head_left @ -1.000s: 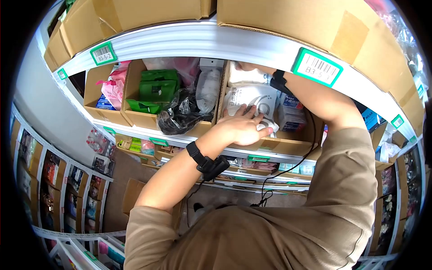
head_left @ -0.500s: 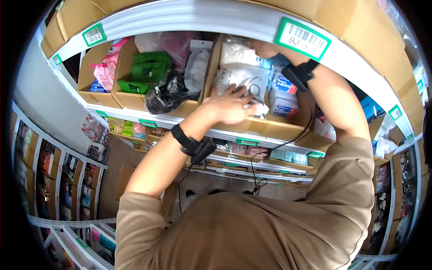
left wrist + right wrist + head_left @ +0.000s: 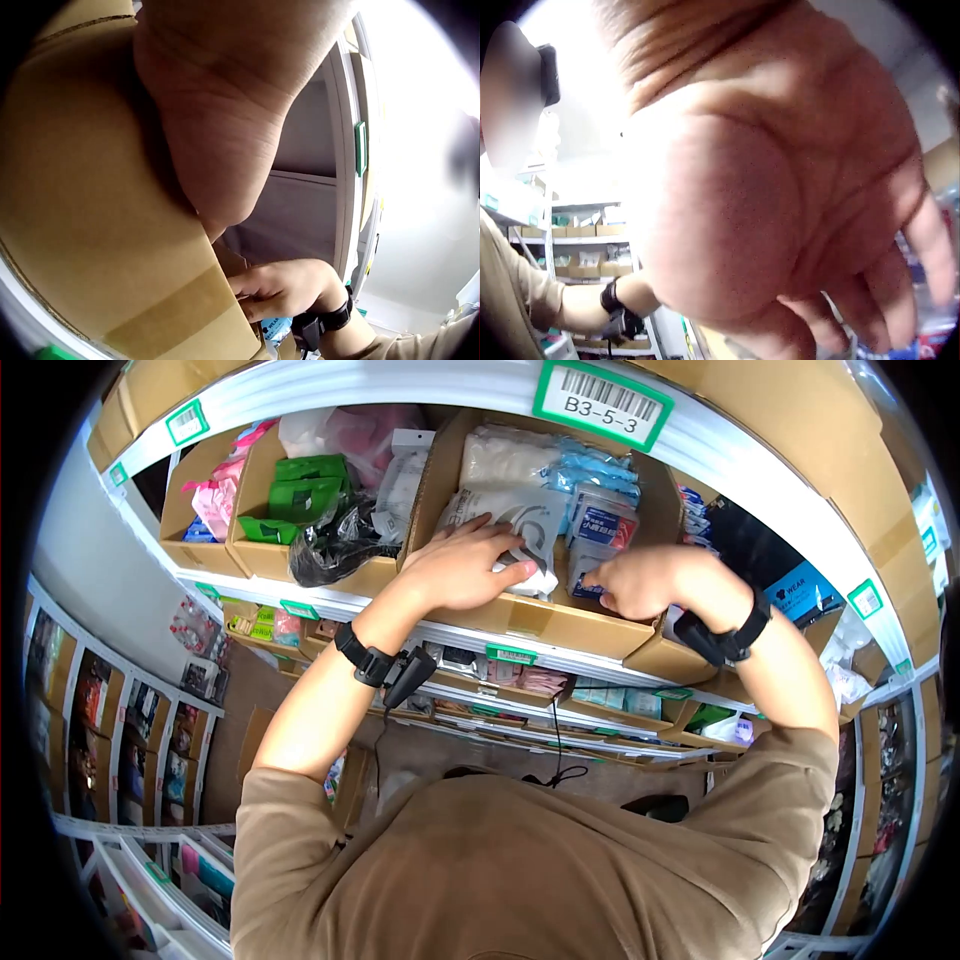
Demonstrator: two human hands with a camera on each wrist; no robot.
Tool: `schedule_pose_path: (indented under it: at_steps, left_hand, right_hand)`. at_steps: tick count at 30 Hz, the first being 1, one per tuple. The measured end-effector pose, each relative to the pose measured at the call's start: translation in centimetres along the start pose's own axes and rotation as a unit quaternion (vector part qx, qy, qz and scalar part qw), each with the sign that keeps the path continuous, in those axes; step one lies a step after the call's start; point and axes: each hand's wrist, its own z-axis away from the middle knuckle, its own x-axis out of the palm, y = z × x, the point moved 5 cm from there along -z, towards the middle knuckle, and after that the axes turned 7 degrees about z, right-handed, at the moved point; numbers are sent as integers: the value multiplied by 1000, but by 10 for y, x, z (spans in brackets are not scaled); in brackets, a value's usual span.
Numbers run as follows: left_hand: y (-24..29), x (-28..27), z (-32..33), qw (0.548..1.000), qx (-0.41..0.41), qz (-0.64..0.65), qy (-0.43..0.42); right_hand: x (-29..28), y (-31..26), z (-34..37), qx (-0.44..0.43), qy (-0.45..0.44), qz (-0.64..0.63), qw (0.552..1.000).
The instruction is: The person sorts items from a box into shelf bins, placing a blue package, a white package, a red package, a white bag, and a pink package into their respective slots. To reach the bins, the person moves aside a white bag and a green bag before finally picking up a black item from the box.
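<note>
In the head view my left hand lies with fingers spread on a white plastic package with grey print, inside a cardboard box. The left wrist view has that hand's heel over the box's front wall. My right hand, blurred, hangs over the front right of the same box. Its fingertips are right at small clear packs with blue-and-red labels. The right wrist view shows the palm with loosely bent fingers and nothing gripped in it. Behind the packs are blue packages and white ones.
To the left, a neighbouring box holds green packs and a black plastic bag. Overhead runs a white shelf edge with a green-framed label. A dark cable hangs below the shelf.
My right hand has come out from deep in the box, under the upper shelf, to its front right. The left hand stays on the white package. The head view has shifted right.
</note>
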Motion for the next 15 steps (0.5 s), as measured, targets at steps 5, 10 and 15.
schedule_pose_path:
  at_steps: [5,10,15]
  left_hand:
    - [11,-22,25,969,164,106,149]
    - [-1,-45,144,892,222,357,168]
    - [-109,21,271,756,-43,644,111]
  right_hand:
    - [14,3,6,-10,-1,-80,997]
    - [-56,-76,73,-4,383,-135,914]
    - [-59,-182,17,-249,386,-291,839]
